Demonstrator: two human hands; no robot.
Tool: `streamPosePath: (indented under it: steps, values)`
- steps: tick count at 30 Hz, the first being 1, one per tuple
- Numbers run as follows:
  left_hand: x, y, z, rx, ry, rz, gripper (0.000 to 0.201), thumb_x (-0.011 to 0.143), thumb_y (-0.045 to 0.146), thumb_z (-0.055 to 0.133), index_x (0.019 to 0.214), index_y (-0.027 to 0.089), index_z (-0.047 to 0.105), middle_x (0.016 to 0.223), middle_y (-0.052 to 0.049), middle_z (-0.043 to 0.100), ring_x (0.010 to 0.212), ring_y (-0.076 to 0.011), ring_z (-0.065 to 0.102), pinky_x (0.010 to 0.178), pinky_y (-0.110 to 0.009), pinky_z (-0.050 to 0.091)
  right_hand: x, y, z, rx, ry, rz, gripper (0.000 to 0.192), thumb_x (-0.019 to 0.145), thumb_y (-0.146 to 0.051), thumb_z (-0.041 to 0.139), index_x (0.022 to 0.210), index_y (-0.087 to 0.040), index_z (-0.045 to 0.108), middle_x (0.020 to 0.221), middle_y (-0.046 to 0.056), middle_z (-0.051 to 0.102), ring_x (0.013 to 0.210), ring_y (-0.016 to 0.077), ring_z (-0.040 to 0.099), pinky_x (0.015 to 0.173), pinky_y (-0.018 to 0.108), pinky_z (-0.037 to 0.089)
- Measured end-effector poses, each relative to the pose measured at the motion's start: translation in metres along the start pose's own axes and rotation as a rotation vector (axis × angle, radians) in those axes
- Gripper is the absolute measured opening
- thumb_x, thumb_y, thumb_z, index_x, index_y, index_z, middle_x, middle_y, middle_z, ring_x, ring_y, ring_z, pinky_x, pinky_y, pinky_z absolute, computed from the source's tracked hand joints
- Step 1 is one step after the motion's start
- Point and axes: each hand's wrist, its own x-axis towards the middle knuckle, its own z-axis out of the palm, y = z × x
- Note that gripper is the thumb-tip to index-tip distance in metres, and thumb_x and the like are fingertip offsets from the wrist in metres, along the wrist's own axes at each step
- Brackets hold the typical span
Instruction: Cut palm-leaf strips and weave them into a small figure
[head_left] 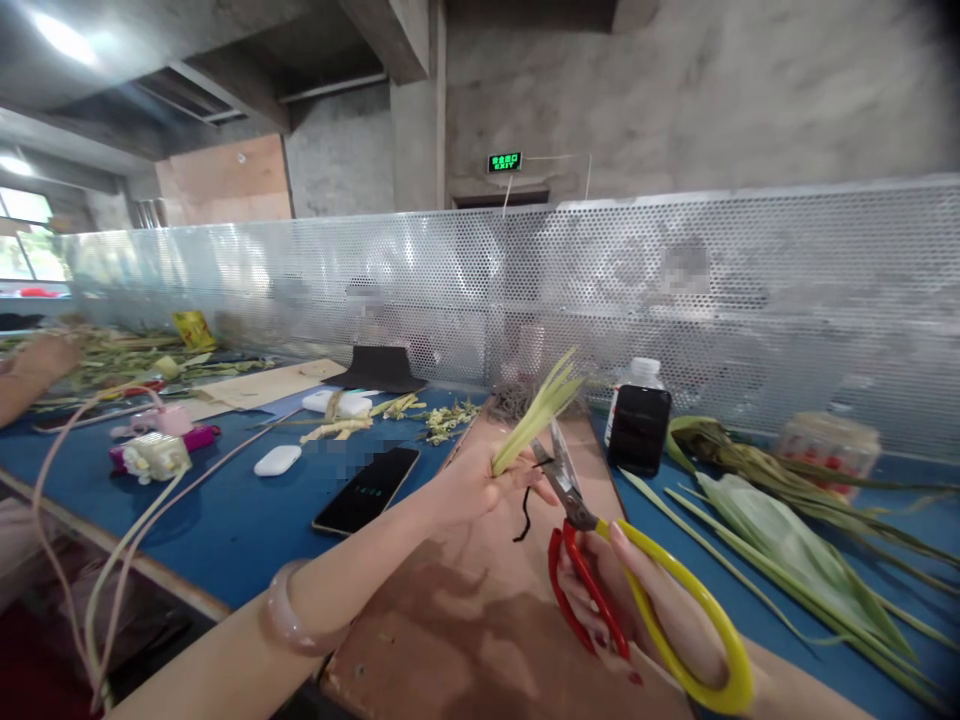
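Observation:
My left hand point(480, 478) is closed around a small bundle of pale green leaf strips point(541, 410), whose tips fan upward. My right hand point(637, 600) grips scissors point(574, 500) with one yellow and one red handle loop, fingers through the red part. The blades point up toward my left fingers and stand slightly apart, close to a black cord point(526, 515) that hangs below my left hand. Whether the blades touch the cord, I cannot tell. Both hands are above a brown board point(420, 620).
On the blue table lie a phone point(367, 490), a white earbud case point(277, 460) and cut plant pieces point(448, 420). To the right are a dark-labelled bottle point(637, 425), long green leaves point(802, 560) and a clear container point(829, 450). A perforated metal screen point(420, 290) stands behind; another person's hand point(45, 365) is far left.

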Motion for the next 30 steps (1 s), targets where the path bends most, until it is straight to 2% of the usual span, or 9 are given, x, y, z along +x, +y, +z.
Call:
streamPosePath:
  steps: [2, 4, 7, 10, 13, 17, 19, 22, 30]
  values:
    - [0.001, -0.002, 0.002, -0.054, 0.010, -0.018, 0.035, 0.087, 0.041, 0.047, 0.087, 0.013, 0.067, 0.075, -0.004, 0.064, 0.040, -0.0021, 0.034, 0.039, -0.017, 0.026, 0.000, -0.001, 0.000, 0.007, 0.001, 0.008, 0.049, 0.084, -0.065, 0.034, 0.074, -0.019, 0.051, 0.062, -0.001, 0.041, 0.045, 0.0082, 0.035, 0.031, 0.017, 0.034]
    - [0.002, -0.003, 0.003, -0.095, 0.062, -0.040, 0.030, 0.084, 0.040, 0.051, 0.086, 0.013, 0.064, 0.071, -0.002, 0.063, 0.038, -0.0017, 0.031, 0.038, -0.017, 0.025, 0.001, -0.001, 0.000, 0.016, -0.009, 0.017, 0.049, 0.084, -0.064, 0.034, 0.073, -0.019, 0.051, 0.062, -0.001, 0.041, 0.044, 0.0079, 0.035, 0.030, 0.017, 0.034]
    - [0.005, -0.004, 0.003, -0.114, 0.185, -0.039, 0.023, 0.077, 0.035, 0.063, 0.076, 0.013, 0.061, 0.066, 0.000, 0.057, 0.043, -0.0024, 0.035, 0.041, -0.017, 0.027, 0.001, -0.003, 0.000, 0.034, -0.023, 0.033, 0.050, 0.083, -0.065, 0.035, 0.073, -0.019, 0.052, 0.062, -0.001, 0.042, 0.044, 0.0077, 0.035, 0.030, 0.017, 0.034]
    - [0.005, -0.005, 0.001, -0.139, 0.233, 0.006, 0.022, 0.071, 0.033, 0.068, 0.068, 0.012, 0.060, 0.081, -0.004, 0.060, 0.053, -0.0038, 0.044, 0.044, -0.017, 0.031, 0.000, -0.003, 0.002, 0.037, -0.026, 0.054, 0.052, 0.079, -0.068, 0.038, 0.073, -0.019, 0.054, 0.062, -0.001, 0.042, 0.044, 0.0076, 0.037, 0.029, 0.017, 0.035]
    - [0.004, -0.005, -0.001, -0.190, 0.189, 0.008, 0.022, 0.071, 0.032, 0.068, 0.066, 0.012, 0.060, 0.093, -0.007, 0.061, 0.056, -0.0044, 0.048, 0.044, -0.017, 0.033, -0.001, -0.004, 0.003, 0.050, -0.018, 0.073, 0.053, 0.076, -0.070, 0.041, 0.075, -0.020, 0.056, 0.062, -0.002, 0.042, 0.043, 0.0074, 0.036, 0.028, 0.016, 0.034]
    - [0.002, -0.007, 0.000, -0.307, 0.056, -0.114, 0.024, 0.071, 0.034, 0.068, 0.070, 0.014, 0.056, 0.077, -0.002, 0.063, 0.039, -0.0003, 0.037, 0.034, -0.016, 0.027, -0.002, -0.005, 0.002, 0.068, -0.041, 0.064, 0.054, 0.075, -0.072, 0.041, 0.078, -0.020, 0.057, 0.061, -0.002, 0.042, 0.043, 0.0072, 0.036, 0.028, 0.016, 0.033]
    - [0.000, -0.008, 0.000, -0.344, 0.008, -0.140, 0.025, 0.072, 0.036, 0.067, 0.073, 0.015, 0.054, 0.077, -0.001, 0.065, 0.034, 0.0006, 0.034, 0.032, -0.017, 0.027, -0.004, -0.007, 0.003, 0.076, -0.075, 0.081, 0.055, 0.076, -0.072, 0.039, 0.079, -0.020, 0.056, 0.061, -0.002, 0.042, 0.042, 0.0071, 0.035, 0.029, 0.016, 0.033]
    - [-0.001, -0.007, -0.001, -0.347, 0.006, -0.118, 0.025, 0.074, 0.037, 0.065, 0.073, 0.014, 0.054, 0.078, -0.003, 0.067, 0.034, 0.0004, 0.036, 0.033, -0.016, 0.028, -0.007, -0.011, 0.006, 0.082, -0.096, 0.083, 0.051, 0.077, -0.069, 0.041, 0.082, -0.020, 0.055, 0.062, -0.002, 0.041, 0.043, 0.0074, 0.035, 0.028, 0.015, 0.032]
    - [0.001, -0.006, 0.001, -0.365, -0.027, -0.100, 0.020, 0.075, 0.031, 0.065, 0.073, 0.013, 0.057, 0.068, 0.000, 0.064, 0.035, -0.0001, 0.037, 0.034, -0.016, 0.028, -0.007, -0.018, 0.014, 0.094, -0.044, 0.077, 0.049, 0.072, -0.068, 0.050, 0.077, -0.019, 0.051, 0.061, -0.002, 0.038, 0.045, 0.0074, 0.033, 0.028, 0.014, 0.028]
